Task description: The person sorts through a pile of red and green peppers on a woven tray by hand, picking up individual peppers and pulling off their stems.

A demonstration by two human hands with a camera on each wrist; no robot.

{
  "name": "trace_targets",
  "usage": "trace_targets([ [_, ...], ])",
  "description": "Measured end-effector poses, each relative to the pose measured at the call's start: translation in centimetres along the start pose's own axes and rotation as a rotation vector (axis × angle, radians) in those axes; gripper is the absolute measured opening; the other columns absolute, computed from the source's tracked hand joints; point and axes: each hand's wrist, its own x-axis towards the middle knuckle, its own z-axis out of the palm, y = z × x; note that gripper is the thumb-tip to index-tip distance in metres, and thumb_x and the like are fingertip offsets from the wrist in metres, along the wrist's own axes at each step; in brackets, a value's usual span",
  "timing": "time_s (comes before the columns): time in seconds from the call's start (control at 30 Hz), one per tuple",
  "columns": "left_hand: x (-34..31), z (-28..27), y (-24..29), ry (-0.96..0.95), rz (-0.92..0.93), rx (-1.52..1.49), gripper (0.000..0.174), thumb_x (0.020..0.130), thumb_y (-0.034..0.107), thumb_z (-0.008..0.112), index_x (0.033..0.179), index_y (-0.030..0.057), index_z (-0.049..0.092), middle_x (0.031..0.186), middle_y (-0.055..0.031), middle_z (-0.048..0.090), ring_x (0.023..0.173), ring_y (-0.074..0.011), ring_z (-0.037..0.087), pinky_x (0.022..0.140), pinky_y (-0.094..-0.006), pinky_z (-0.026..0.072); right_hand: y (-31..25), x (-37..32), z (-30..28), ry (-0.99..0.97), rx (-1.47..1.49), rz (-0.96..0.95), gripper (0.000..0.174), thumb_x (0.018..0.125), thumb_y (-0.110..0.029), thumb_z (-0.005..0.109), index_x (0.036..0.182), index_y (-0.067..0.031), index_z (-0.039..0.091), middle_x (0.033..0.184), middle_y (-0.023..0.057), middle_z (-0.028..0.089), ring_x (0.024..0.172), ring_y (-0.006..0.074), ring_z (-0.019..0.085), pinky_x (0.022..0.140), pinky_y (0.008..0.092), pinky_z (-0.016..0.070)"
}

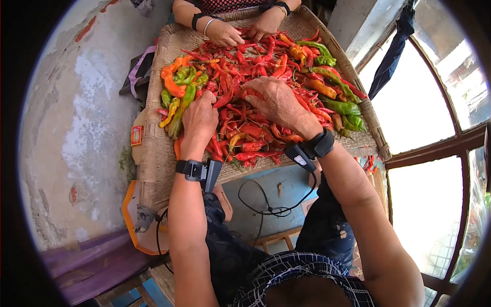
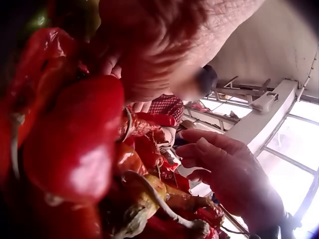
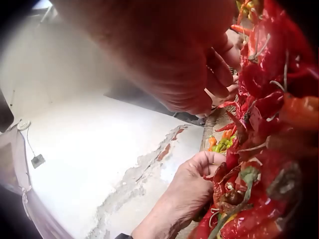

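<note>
Red chili peppers (image 1: 250, 130) lie in a thick layer on a woven tray (image 1: 153, 153). At the left part of the pile my left hand (image 1: 201, 118) has its fingers bent down among them. The right wrist view shows that hand's thumb and finger pinching a red chili pepper (image 3: 233, 155). Over the middle of the pile, my right hand (image 1: 281, 102) reaches in from the right, back of the hand up. In the left wrist view its fingers (image 2: 214, 144) are loosely bent and spread, with nothing seen between them. Dried stems (image 2: 159, 199) show close by.
Across the tray, another person's hands (image 1: 225, 33) work at the far side of the pile. Green peppers (image 1: 342, 107) line the right edge; orange and green ones (image 1: 174, 82) sit at left. A black cable (image 1: 276, 210) hangs below. Windows (image 1: 424, 189) stand at right, a wall (image 1: 87, 128) at left.
</note>
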Motion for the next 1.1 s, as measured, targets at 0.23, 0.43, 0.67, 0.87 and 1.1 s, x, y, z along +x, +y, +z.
trace_targets([
  [0.23, -1.5, -4.3, 4.7, 0.004, -0.029, -0.354, 0.018, 0.081, 0.004, 0.063, 0.099, 0.0011, 0.059, 0.077, -0.0062, 0.061, 0.073, -0.0160, 0.060, 0.067, -0.0301, 0.0484, -2.3, 0.0, -0.5, -0.008, 0.015, 0.031, 0.028, 0.077, -0.013, 0.069, 0.103, -0.0049, 0.065, 0.097, 0.0135, 0.062, 0.088, 0.0345, 0.061, 0.072, 0.0424, 0.0509],
  [0.43, -1.5, -4.5, 3.0, 0.147, -0.033, -0.665, 0.013, 0.088, 0.009, 0.060, 0.098, 0.0009, 0.062, 0.080, -0.0090, 0.066, 0.071, -0.0165, 0.063, 0.068, -0.0291, 0.0508, -1.6, 0.0, -2.2, -0.346, 0.138, 0.176, 0.022, 0.080, -0.019, 0.069, 0.096, -0.0034, 0.067, 0.081, 0.0167, 0.064, 0.075, 0.0342, 0.062, 0.067, 0.0422, 0.0494],
  [0.67, -2.8, -4.9, 0.7, -0.186, -0.143, -0.233, 0.021, 0.083, 0.016, 0.065, 0.098, 0.0018, 0.060, 0.072, -0.0114, 0.065, 0.070, -0.0228, 0.063, 0.065, -0.0345, 0.0474, 0.6, 1.3, -3.5, 0.139, 0.102, 0.410, 0.033, 0.083, -0.025, 0.068, 0.103, 0.0013, 0.064, 0.081, 0.0211, 0.065, 0.077, 0.0344, 0.064, 0.069, 0.0408, 0.0505],
  [0.87, -2.4, -4.1, 1.0, -0.295, -0.117, -0.139, 0.027, 0.076, 0.010, 0.068, 0.100, 0.0044, 0.057, 0.073, -0.0165, 0.064, 0.075, -0.0348, 0.064, 0.070, -0.0412, 0.0483, 1.7, 0.4, -2.3, 0.170, -0.174, 0.234, 0.031, 0.084, -0.021, 0.066, 0.106, 0.0006, 0.064, 0.081, 0.0199, 0.066, 0.079, 0.0355, 0.065, 0.071, 0.0420, 0.0521],
  [1.1, -1.9, -6.0, 1.8, -0.139, -0.263, -0.843, 0.020, 0.088, 0.008, 0.061, 0.106, 0.0045, 0.053, 0.077, 0.0007, 0.059, 0.066, -0.0059, 0.055, 0.060, -0.0213, 0.0448, -3.3, -0.3, -0.7, -0.149, 0.507, 0.220, 0.042, 0.086, -0.031, 0.068, 0.110, 0.0033, 0.063, 0.078, 0.0161, 0.067, 0.072, 0.0278, 0.066, 0.066, 0.0373, 0.0515],
])
